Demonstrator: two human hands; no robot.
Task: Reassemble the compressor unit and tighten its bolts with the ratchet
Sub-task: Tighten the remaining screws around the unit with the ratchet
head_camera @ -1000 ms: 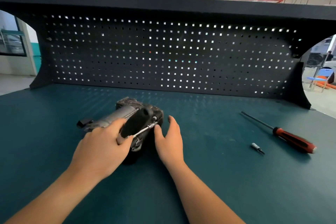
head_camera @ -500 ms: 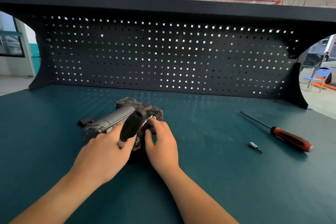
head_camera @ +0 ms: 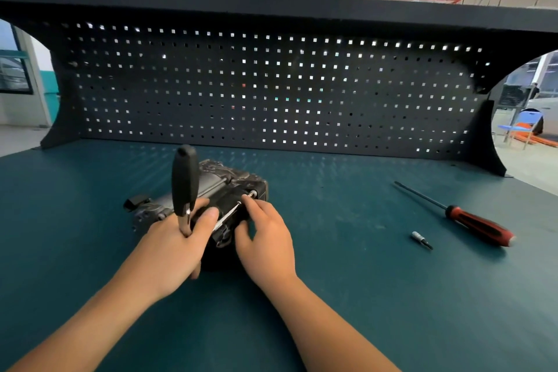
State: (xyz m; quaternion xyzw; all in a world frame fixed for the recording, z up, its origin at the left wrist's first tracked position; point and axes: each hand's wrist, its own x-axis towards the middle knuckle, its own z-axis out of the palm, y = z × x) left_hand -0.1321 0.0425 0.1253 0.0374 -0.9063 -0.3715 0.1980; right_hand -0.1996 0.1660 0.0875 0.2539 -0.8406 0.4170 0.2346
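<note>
The dark metal compressor unit lies on the teal bench, left of centre. My left hand grips the ratchet near its head, and the black handle stands almost upright above my fingers. A thin silver extension bar runs from the ratchet up and right to a bolt on the unit's near right corner. My right hand pinches the far end of that bar at the bolt with its fingertips. The near face of the unit is hidden behind both hands.
A screwdriver with a red and black handle lies on the bench at the right, its shaft pointing back left. A small silver bit lies just left of it. A black pegboard closes the back of the bench.
The ratchet handle has swung from lying toward me to standing nearly upright. My right hand has moved from flat beside the unit onto the bar's tip at the bolt.
</note>
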